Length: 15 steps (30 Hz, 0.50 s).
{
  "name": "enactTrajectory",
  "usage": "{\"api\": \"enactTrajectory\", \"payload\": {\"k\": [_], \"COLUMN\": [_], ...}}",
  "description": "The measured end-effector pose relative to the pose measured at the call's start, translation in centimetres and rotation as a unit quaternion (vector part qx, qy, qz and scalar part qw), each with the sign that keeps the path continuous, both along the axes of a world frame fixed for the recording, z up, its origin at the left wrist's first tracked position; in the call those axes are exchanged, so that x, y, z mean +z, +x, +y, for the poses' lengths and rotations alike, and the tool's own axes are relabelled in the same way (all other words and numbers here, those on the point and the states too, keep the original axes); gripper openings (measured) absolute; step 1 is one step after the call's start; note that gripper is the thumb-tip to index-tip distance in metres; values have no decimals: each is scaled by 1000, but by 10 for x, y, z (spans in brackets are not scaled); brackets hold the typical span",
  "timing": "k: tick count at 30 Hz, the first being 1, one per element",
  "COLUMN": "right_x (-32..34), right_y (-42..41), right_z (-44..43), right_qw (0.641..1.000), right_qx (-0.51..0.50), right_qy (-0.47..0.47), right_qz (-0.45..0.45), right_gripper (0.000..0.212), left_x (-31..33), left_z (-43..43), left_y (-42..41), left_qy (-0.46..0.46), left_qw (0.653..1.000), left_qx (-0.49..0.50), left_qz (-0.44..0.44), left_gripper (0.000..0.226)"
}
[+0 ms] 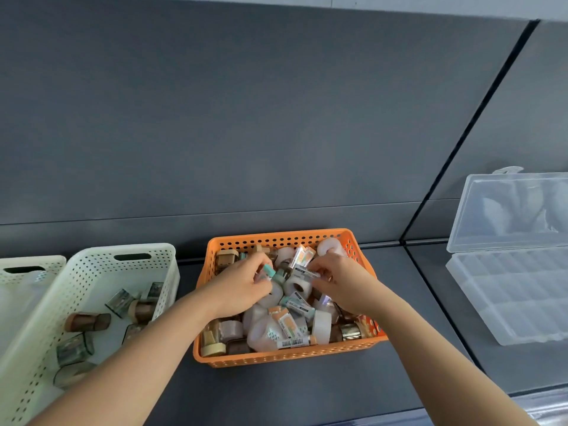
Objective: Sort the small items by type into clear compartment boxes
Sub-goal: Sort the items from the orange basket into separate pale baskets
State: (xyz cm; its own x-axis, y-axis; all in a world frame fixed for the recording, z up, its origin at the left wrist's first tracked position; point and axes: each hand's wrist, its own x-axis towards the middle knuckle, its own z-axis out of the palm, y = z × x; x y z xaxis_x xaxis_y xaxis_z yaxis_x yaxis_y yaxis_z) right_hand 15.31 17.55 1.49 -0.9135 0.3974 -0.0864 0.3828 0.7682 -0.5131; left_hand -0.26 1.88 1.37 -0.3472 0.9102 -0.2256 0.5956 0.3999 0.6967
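Orange basket (278,238), centre: small items, judged light, stiff, slick (best pinched across the sides). Left hand (239,287) pinches teal-capped tube (269,269); right hand (341,278) pinches barcoded packet (307,273). Clear compartment box (507,290), right.

The orange basket (276,358), mid-shelf, is moulded of perforated plastic with a slight sheen. The cream basket (92,256) towards the shelf's left edge is of like perforated plastic, more matt. The shelf (261,395) is finished in smooth, matt dark grey. The compartment box (507,302) at the right edge is made of clear, faintly frosted plastic. In the orange basket, tape rolls (295,285) are seen as milky and smooth. A gold cap (352,331) shines like metal. The packet (302,272) gripped by the right hand (341,284) is wrapped glossily and bears a paper barcode label. The teal cap (268,269) pinched by the left hand (242,287) looks like smooth plastic.
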Motion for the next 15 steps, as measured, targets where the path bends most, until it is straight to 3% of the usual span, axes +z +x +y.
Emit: {"api": "enactTrajectory", "payload": {"k": [2, 6, 10, 15], "right_x": [-1, -5, -1, -4], "right_y": [1, 3, 2, -11], "right_z": [0, -1, -6, -14], "right_qw": [1000, 997, 998, 993], "right_qx": [-1, -25, -18, 16], "right_qy": [-24, -66, -65, -27], "right_qz": [-11, -11, -11, -112], "right_gripper": [16, 22, 11, 23], "left_x": [-1, -8, -14, -2], "left_z": [-1, -1, 0, -20], "left_y": [2, 13, 23, 10], "left_qy": [-36, -78, -53, -6], "left_qw": [999, 995, 996, 1000], "left_qx": [4, -53, -40, 19], "left_qz": [-39, -25, -51, -21], "left_gripper": [21, 35, 22, 11]}}
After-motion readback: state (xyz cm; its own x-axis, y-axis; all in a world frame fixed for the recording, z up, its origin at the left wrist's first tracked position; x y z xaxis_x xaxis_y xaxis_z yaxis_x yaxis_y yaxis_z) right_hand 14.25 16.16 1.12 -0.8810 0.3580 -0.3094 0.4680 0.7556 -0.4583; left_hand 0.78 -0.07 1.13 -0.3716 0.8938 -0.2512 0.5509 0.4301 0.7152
